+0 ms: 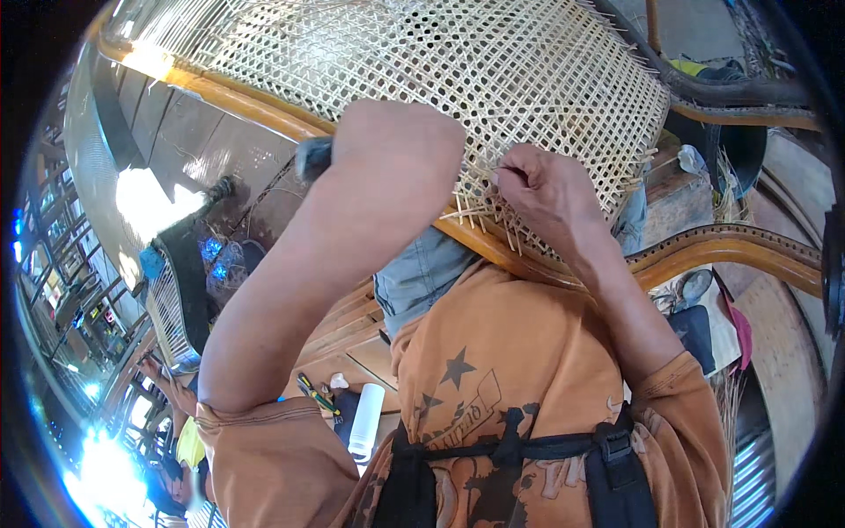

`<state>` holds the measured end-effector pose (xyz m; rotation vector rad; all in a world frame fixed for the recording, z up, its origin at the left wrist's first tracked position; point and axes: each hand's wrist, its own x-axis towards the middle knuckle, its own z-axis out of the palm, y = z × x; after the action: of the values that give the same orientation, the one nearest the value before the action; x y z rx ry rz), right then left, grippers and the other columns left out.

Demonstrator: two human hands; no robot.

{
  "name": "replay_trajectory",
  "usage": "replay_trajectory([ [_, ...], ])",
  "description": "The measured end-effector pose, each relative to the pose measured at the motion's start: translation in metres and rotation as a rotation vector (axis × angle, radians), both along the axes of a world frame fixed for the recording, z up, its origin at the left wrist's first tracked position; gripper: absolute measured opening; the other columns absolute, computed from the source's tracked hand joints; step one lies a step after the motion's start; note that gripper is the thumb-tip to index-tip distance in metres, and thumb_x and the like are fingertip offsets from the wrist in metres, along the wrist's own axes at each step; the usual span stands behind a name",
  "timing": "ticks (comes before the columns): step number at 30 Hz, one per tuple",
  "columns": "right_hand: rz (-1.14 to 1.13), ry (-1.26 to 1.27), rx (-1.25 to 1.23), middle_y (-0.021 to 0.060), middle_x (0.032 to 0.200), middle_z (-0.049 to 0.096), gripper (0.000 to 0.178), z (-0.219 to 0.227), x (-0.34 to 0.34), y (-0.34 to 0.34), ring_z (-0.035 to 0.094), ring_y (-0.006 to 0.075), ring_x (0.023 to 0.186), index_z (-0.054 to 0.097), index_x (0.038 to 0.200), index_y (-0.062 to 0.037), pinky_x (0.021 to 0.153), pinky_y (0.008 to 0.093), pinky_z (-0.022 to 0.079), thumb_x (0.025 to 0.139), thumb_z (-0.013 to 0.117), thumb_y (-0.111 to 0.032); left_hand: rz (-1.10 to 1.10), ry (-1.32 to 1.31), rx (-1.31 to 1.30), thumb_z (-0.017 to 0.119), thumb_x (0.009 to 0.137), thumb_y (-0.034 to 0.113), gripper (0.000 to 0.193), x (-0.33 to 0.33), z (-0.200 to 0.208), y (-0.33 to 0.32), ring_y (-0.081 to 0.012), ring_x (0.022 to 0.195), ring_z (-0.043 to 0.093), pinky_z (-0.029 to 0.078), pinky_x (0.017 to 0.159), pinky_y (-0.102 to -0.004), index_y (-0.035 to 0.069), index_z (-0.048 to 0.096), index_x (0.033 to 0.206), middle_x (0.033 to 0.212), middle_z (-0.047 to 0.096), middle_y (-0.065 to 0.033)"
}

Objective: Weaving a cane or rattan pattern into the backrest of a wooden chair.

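Note:
A woven cane panel [546, 79] with an open lattice is set in a curved brown wooden frame [493, 249] across my lap. My left hand [396, 141] is closed in a fist over the panel's near edge, its fingers hidden beneath. Beside its wrist a blunt, dark grey-blue end [314, 158] sticks out; I cannot tell whether the fist holds it. My right hand [541, 180] is just to the right, thumb and fingers pinched at a thin cane strand [482, 172]. Between the hands, loose cane ends [471, 209] stick out over the frame.
A curved wooden piece with a row of holes [731, 236] reaches right. Below lie a white bottle [366, 422] and a yellow-and-black hand tool [317, 394]. Another cane-covered piece [97, 167] stands at left. Farther off at lower left is another person in yellow [191, 443].

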<state>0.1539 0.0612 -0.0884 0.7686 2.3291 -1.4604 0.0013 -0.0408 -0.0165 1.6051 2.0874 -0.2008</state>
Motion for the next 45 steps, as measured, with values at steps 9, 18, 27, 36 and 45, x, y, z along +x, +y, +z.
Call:
replay_trajectory([
  [9,0.055,-0.056,0.227,0.0219,0.067,0.061,0.019,0.005,-0.008,-0.01,0.061,0.0371,0.066,0.06,0.07,-0.0012,0.065,0.0448,0.05,0.078,0.055,-0.018,-0.2,-0.009,-0.428,0.064,0.073,0.013,0.014,0.006,-0.002,0.039,-0.0202,0.081,0.067,0.051,0.066,-0.0306,0.01,0.072,0.084,0.085,0.069,-0.0066],
  [18,-0.012,-0.038,0.288,0.0226,0.067,0.061,0.015,0.009,-0.011,-0.015,0.061,0.0377,0.065,0.062,0.071,-0.0015,0.065,0.0448,0.05,0.075,0.054,-0.014,-0.209,-0.029,-0.203,0.056,0.073,0.013,0.013,0.008,-0.025,0.019,-0.0287,0.067,0.066,0.053,0.059,-0.0397,0.004,0.067,0.071,0.071,0.065,-0.0139],
  [27,0.012,0.108,0.371,0.0213,0.063,0.059,0.018,0.004,-0.001,-0.021,0.06,0.0368,0.06,0.061,0.067,-0.0003,0.063,0.0445,0.05,0.076,0.056,-0.015,-0.181,-0.019,0.034,0.056,0.075,0.011,0.008,0.008,-0.026,-0.007,-0.0283,0.062,0.064,0.05,0.055,-0.0402,0.006,0.061,0.073,0.065,0.062,-0.0113],
  [36,-0.069,0.04,0.341,0.0204,0.062,0.06,0.019,0.005,-0.005,-0.026,0.06,0.0361,0.059,0.063,0.07,-0.0013,0.063,0.0434,0.051,0.078,0.057,-0.017,-0.167,-0.026,-0.261,0.059,0.075,0.012,0.014,0.006,-0.014,0.025,-0.0223,0.077,0.068,0.054,0.064,-0.0337,0.007,0.071,0.081,0.08,0.068,-0.009],
  [45,-0.063,0.027,0.467,0.0166,0.061,0.061,0.014,0.001,-0.009,-0.036,0.06,0.0335,0.061,0.063,0.069,-0.0037,0.066,0.0443,0.047,0.076,0.06,-0.016,-0.25,-0.069,-0.306,0.058,0.078,0.014,0.017,0.002,-0.016,0.024,-0.0227,0.081,0.068,0.054,0.068,-0.0344,0.007,0.071,0.086,0.085,0.069,-0.0092],
])
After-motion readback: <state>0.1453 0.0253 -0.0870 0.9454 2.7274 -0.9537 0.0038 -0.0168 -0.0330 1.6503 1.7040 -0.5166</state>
